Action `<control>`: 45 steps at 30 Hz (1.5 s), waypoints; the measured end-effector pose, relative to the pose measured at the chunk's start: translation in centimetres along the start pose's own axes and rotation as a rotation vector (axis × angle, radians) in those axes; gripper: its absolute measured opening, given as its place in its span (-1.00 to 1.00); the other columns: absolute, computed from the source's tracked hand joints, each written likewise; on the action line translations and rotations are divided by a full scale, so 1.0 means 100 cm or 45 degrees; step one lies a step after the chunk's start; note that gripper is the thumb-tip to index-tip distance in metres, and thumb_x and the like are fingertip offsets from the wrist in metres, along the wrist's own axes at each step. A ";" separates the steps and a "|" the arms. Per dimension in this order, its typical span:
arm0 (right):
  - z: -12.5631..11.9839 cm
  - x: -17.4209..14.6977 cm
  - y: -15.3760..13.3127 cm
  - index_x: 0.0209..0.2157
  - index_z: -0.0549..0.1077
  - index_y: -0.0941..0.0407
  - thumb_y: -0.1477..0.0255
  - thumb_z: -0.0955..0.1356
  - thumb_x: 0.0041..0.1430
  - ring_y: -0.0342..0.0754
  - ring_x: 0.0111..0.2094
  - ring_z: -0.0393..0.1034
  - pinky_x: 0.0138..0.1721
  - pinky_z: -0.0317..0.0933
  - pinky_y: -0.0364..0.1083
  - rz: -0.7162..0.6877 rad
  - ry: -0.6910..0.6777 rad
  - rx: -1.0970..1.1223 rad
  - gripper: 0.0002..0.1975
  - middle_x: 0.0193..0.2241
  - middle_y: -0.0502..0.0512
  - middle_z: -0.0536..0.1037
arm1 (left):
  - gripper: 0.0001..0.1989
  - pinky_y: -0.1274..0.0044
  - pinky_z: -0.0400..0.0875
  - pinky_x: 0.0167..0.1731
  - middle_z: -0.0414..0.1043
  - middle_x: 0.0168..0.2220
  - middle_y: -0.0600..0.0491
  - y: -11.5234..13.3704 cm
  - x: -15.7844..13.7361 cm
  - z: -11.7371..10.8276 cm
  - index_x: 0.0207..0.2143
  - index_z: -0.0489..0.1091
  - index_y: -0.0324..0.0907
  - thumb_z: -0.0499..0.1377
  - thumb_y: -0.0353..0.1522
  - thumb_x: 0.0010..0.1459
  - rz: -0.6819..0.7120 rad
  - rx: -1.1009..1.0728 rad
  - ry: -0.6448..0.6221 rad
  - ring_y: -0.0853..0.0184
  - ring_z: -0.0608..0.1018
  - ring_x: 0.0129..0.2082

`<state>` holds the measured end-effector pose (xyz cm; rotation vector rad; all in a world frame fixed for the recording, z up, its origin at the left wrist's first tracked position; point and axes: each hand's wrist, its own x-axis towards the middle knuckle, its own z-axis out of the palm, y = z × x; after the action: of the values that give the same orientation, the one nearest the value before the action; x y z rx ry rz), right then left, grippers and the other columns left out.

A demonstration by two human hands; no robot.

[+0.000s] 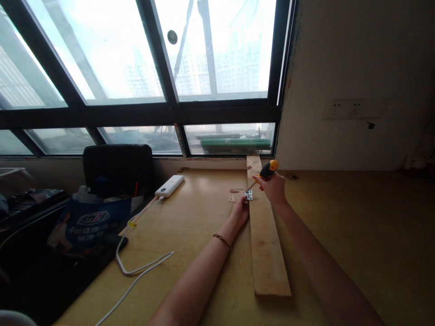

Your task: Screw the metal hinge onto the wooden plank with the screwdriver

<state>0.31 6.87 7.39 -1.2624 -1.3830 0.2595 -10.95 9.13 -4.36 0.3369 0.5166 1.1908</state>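
A long wooden plank (268, 246) lies lengthwise on the wooden table (200, 226). At the plank's left edge sits a small silver metal hinge (250, 195) with holes in it. My left hand (240, 209) is closed at the hinge, its fingertips on the left leaf. In my right hand (274, 188) is a screwdriver (268, 169) with a black and yellow handle, held at a slant. Its shaft points down and left, with the tip at the hinge. I cannot tell whether a screw is under the tip. Beside the hinge, a rough brownish patch (234, 194) shows, partly behind my left hand.
A white power bank (170, 186) lies near the table's left edge, with a white cable (136, 271) running toward me. Left of the table stand a black chair (118, 167) and a blue bag (91, 226). Windows (217, 50) and a wall socket (346, 108) are behind.
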 end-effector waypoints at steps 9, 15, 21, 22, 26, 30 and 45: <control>0.000 0.005 0.004 -0.46 0.43 0.15 0.22 0.42 -0.21 -0.12 -0.75 0.31 -0.73 0.18 -0.18 0.261 0.004 0.294 -0.69 -0.61 0.04 0.53 | -0.85 0.41 0.40 -0.18 0.49 -0.44 -0.07 -0.003 0.001 0.000 -0.36 0.37 -0.31 0.07 -0.42 0.02 0.057 0.040 0.045 0.23 0.54 -0.32; -0.016 0.012 -0.007 -0.38 0.37 0.17 0.46 0.47 -0.33 -0.11 -0.63 0.43 -0.60 0.37 -0.17 0.524 -0.278 0.822 -0.64 -0.44 0.07 0.56 | -0.86 0.43 0.40 -0.18 0.49 -0.44 -0.05 -0.002 0.001 0.000 -0.35 0.37 -0.29 0.09 -0.42 0.00 0.074 0.075 0.074 0.25 0.54 -0.33; -0.017 0.014 -0.004 -0.46 0.38 0.19 0.48 0.46 -0.27 -0.01 -0.57 0.48 -0.56 0.42 -0.13 0.521 -0.334 0.811 -0.74 -0.47 0.10 0.56 | -0.89 0.41 0.40 -0.18 0.48 -0.45 -0.06 -0.002 0.000 0.000 -0.39 0.36 -0.30 0.10 -0.44 -0.02 0.064 0.066 0.082 0.25 0.54 -0.36; -0.015 0.014 -0.002 -0.47 0.38 0.18 0.45 0.47 -0.26 -0.01 -0.58 0.47 -0.57 0.42 -0.12 0.509 -0.301 0.762 -0.75 -0.51 0.09 0.56 | -0.89 0.41 0.40 -0.18 0.48 -0.45 -0.06 -0.002 0.000 0.000 -0.39 0.36 -0.30 0.10 -0.44 -0.02 0.065 0.066 0.085 0.25 0.54 -0.37; -0.009 0.014 0.004 -0.52 0.38 0.18 0.34 0.49 -0.30 -0.01 -0.64 0.45 -0.70 0.34 -0.18 0.410 -0.140 0.450 -0.70 -0.63 0.08 0.52 | -0.89 0.41 0.40 -0.19 0.48 -0.48 -0.05 -0.002 0.000 0.001 -0.38 0.36 -0.30 0.09 -0.45 -0.01 0.059 0.067 0.090 0.26 0.54 -0.40; -0.006 0.011 0.003 -0.52 0.38 0.19 0.27 0.48 -0.29 -0.07 -0.73 0.38 -0.81 0.20 -0.24 0.327 -0.029 0.279 -0.67 -0.69 0.07 0.49 | -0.88 0.41 0.40 -0.19 0.48 -0.47 -0.05 -0.002 0.000 0.000 -0.38 0.36 -0.30 0.07 -0.46 0.00 0.048 0.078 0.069 0.27 0.54 -0.40; -0.008 0.008 -0.003 -0.48 0.35 0.18 0.25 0.48 -0.29 -0.03 -0.66 0.44 -0.74 0.32 -0.20 0.297 0.011 0.366 -0.63 -0.54 0.13 0.55 | -0.86 0.41 0.42 -0.24 0.49 -0.43 -0.06 -0.004 0.004 -0.003 -0.36 0.37 -0.31 0.11 -0.43 -0.01 0.163 0.124 0.139 0.26 0.55 -0.40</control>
<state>1.02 7.03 8.31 -1.1799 -1.1429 0.5915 -10.68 9.33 -4.89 0.3941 0.6570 1.3154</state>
